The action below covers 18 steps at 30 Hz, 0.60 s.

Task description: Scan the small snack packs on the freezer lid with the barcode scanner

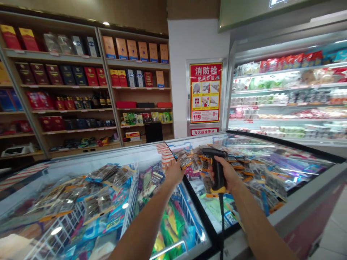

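While the right hand (230, 176) grasps a black-and-yellow handheld scanner (217, 172) by its handle, right of the middle of the frame, the left hand (174, 173) reaches to the center with its fingers at the black frame strip (197, 202) of the glass top; whether they grip it or merely rest there I cannot tell. The scanner is held above the glass, its handle roughly upright and its head level at the top, and a dark cable (221, 224) drops from its base to the bottom edge of the frame. Just beyond the left fingers hangs an orange-and-white striped sheet (163, 151). The chest freezer (314, 193) spreads across the lower half of the picture. In its lower left part, blue and brown packets (105, 175) lie heaped by a white wire basket (130, 202), and green and yellow bags (170, 224) fill the bottom center, left of the black strip. More brown packets (249, 173) lie under the glass at right. Wooden shelves (56, 56) with boxes occupy the upper left, a red and yellow poster (206, 92) hangs at upper center, and a lit refrigerated display (271, 74) stands at upper right.
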{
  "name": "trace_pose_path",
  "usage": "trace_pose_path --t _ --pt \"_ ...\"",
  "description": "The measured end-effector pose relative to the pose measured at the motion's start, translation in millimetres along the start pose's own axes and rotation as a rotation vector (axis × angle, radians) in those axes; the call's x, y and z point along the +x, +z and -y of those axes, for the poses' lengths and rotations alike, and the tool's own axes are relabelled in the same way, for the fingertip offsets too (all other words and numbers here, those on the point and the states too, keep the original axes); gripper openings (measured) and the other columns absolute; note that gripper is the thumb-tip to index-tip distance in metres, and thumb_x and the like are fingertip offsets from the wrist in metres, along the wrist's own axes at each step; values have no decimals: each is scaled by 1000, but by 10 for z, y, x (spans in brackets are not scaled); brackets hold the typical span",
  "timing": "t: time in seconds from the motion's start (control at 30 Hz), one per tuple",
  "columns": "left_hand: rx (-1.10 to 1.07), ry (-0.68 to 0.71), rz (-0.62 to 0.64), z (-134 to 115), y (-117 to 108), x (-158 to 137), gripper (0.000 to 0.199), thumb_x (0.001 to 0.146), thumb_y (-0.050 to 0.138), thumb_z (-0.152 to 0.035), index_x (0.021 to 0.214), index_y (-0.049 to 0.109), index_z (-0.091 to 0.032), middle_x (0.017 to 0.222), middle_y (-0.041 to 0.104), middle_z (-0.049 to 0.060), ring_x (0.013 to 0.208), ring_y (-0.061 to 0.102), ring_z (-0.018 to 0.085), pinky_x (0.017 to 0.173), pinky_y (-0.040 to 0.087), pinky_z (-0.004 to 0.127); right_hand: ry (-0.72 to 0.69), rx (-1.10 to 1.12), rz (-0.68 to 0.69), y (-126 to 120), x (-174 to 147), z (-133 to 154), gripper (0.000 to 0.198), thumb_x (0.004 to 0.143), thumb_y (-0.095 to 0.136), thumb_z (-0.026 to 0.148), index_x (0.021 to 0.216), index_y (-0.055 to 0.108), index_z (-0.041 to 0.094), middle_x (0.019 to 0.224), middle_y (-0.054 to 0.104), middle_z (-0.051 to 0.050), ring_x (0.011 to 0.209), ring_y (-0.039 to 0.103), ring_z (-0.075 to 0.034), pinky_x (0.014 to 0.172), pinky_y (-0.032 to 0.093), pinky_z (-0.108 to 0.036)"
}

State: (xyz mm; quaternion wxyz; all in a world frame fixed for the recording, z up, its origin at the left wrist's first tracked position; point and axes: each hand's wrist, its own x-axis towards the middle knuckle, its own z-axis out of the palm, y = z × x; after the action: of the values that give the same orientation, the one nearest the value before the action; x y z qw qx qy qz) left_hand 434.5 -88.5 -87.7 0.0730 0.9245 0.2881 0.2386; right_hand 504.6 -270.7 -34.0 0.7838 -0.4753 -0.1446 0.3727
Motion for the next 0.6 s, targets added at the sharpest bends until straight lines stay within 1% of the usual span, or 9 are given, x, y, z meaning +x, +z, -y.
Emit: trace_pose_path --t 0.07,0.13,0.23,0.3,0.4,0.5,0.6 --pt "-14 14 21 -98 143 105 47 70 52 -32 115 43 -19 122 42 13 115 33 28 93 20 48 -11 32 15 -18 22 -15 20 74 44 35 73 47 16 48 48 2 35 43 -8 32 36 -20" --pt "-11 8 29 -154 227 202 40 72 49 -31 109 47 -16 116 47 15 110 39 29 90 23 49 -14 47 19 -27 42 -21 21 75 43 36 75 48 16 48 48 2 35 43 -9 32 36 -21" --pt "3 -32 23 -177 226 298 27 77 39 -24 99 52 -14 97 57 16 92 53 27 82 32 44 1 42 12 -35 58 -16 22 74 44 37 76 48 16 48 49 2 35 43 -9 32 36 -21" --pt "4 -50 4 -138 142 317 27 80 32 -21 98 52 -15 88 59 14 83 56 24 75 37 38 2 45 16 -43 58 -13 21 74 45 37 75 48 16 48 49 2 35 42 -9 32 36 -21" --pt "-103 -117 -90 28 -72 267 24 79 33 -21 90 54 -16 78 60 12 76 57 22 69 38 31 -15 63 38 -39 49 -34 20 74 44 36 76 48 16 48 49 2 36 43 -9 33 36 -21" --pt "-193 -191 -175 305 -323 125 24 79 35 -23 79 58 -17 73 60 10 72 57 20 65 37 26 16 67 72 28 33 -98 21 74 44 36 74 49 16 48 49 2 36 43 -8 33 36 -20" --pt "-225 -248 -223 623 -563 -82 24 78 36 -24 76 60 -19 68 60 7 67 56 17 60 36 22 59 31 112 167 4 -193 21 74 45 36 70 47 15 47 48 2 35 43 -8 33 36 -20"
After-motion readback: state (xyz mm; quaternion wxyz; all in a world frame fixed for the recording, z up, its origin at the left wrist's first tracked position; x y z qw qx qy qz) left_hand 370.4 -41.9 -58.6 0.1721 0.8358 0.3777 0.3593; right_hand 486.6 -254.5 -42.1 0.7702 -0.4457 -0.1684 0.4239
